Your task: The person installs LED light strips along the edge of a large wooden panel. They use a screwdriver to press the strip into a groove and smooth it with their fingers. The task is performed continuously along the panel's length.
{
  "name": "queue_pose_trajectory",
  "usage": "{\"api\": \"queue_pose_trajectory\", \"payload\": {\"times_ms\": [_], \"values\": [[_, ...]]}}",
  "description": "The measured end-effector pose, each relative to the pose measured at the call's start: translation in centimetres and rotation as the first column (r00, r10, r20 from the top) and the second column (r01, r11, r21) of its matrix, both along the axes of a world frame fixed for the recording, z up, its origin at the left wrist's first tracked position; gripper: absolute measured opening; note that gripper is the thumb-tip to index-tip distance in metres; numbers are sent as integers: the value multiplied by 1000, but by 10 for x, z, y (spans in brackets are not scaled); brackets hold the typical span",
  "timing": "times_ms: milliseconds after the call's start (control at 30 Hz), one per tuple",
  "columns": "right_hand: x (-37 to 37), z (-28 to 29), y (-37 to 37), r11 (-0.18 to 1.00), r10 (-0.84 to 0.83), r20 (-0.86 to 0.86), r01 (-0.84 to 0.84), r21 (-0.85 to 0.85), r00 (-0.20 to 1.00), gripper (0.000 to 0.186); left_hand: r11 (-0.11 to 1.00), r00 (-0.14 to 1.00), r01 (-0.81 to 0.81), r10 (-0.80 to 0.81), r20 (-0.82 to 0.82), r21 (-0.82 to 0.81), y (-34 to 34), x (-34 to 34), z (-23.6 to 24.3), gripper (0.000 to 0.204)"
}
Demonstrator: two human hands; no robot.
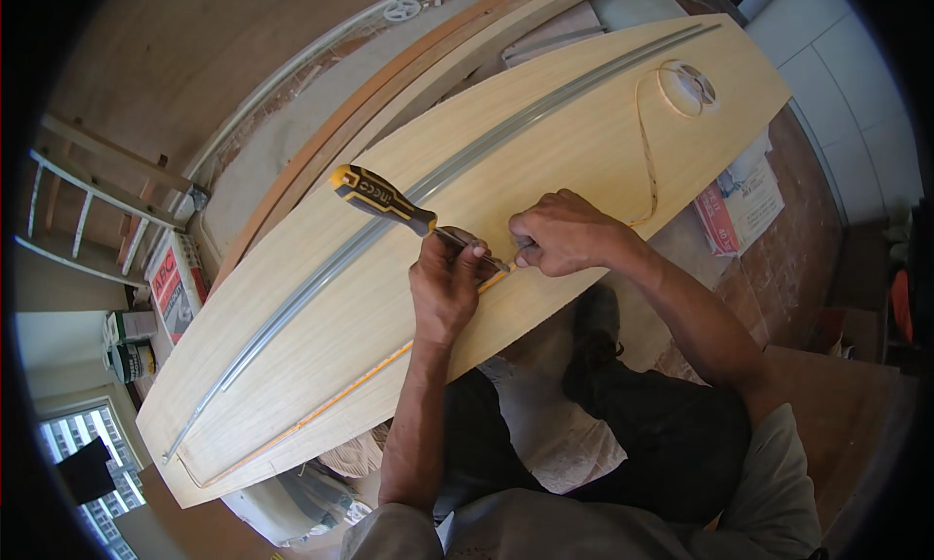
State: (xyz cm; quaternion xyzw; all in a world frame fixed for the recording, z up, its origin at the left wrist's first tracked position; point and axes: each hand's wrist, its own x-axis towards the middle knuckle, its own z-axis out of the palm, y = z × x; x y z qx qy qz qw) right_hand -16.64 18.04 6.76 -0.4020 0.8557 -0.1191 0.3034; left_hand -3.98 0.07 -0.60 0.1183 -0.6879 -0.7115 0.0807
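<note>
Left hand point(446, 286): I'm seeing its grip holding a screwdriver-like tool with a yellow-and-black handle point(384, 200), fingers wrapping the slim metal shaft. The handle is leaning up toward the far left; the tip is pointing at the near edge of a long pale wooden board point(292, 375).

Right hand point(562, 234): bending its fingers inward just beside the tip. I'm not able to tell whether that grip is closing on anything; the fingertips are partly hidden.

A thin orange-yellow flexible strip point(377, 368) is running beside the board's near edge, from the near left corner, passing by the left wrist, to the spot between the hands. A similar thin length is emerging past the right wrist and curving up to a round whitish reel point(689, 86) lying near the right end.

Nearer the far edge, long grey metal channels point(457, 168) are lying lengthwise.
</note>
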Motion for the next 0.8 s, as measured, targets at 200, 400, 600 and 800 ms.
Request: {"api": "queue_pose_trajectory", "payload": {"times_ms": [200, 400, 600, 800], "values": [[-1, 0, 0, 1000, 9, -6, -9, 1, 1000, 26, 999, 998, 32, -31, -54, 23, 0, 1, -3, 10], [-1, -1, 1, 1000, 4, -17, -4, 16, 1000, 26, 993, 995, 64, -71, -73, -102, 4, 1, 4, 6], [-2, -2, -1, 1000, 13, -19, -13, 5, 1000, 26, 997, 985, 55, -46, -169, 52, 1, 3, -6, 5], [-2, -1, -1, 1000, 11, -5, -11, 26, 1000, 27, 996, 986, 68, -59, -154, 55, 3, 2, -3, 5]]}}
